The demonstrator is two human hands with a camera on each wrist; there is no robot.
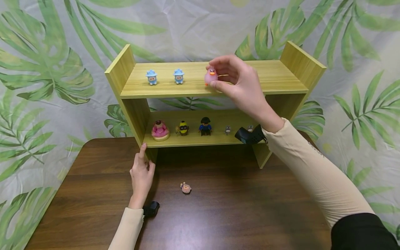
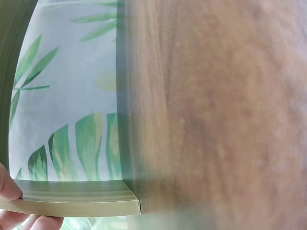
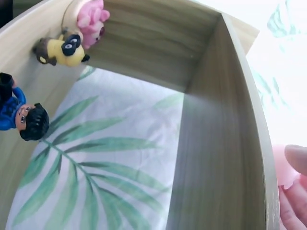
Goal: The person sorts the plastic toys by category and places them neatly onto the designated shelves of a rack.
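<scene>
On the upper board of a two-tier wooden shelf (image 1: 259, 78), my right hand (image 1: 240, 80) pinches a pink duck figurine (image 1: 210, 77) between thumb and fingers. Two blue-hatted figurines, one at the left (image 1: 151, 77) and another beside the duck (image 1: 178, 76), stand on that same board. My left hand (image 1: 142, 177) grips the lower left side panel (image 2: 81, 207), thumb on one face and fingers on the other. Only part of the duck (image 3: 283, 167) shows in the right wrist view.
The lower board holds a pink bear (image 1: 160, 131), a yellow figure (image 1: 183, 128), a black-haired doll (image 1: 205, 127) and small grey figurines (image 1: 227, 130), one partly behind the right wrist camera (image 1: 250, 134). A small pinkish figurine (image 1: 185, 188) lies on the brown table (image 1: 225, 208).
</scene>
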